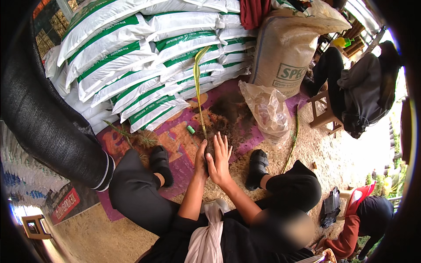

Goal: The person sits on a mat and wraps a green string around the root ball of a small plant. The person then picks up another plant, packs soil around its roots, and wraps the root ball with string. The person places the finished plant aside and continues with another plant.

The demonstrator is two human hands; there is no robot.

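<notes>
My left hand (200,158) and my right hand (220,158) face each other, palms pressed from both sides on the dark base of a long-leaved plant (197,79). Its slender yellow-green leaf rises from between my palms toward the stacked bags. The fingers of my right hand are stretched forward; those of my left are partly hidden. Just beyond my fingertips lies a heap of dark brown fibre (226,127) on the mat. A small green cylinder (190,129), perhaps a thread spool, rests left of the plant.
White-and-green filled bags (144,65) are stacked ahead. A big tan sack (280,57) and a clear plastic bag (269,111) stand at the right. Beneath is a purple patterned mat (175,186). Another plant (129,136) lies left. People (364,87) sit or bend at the right.
</notes>
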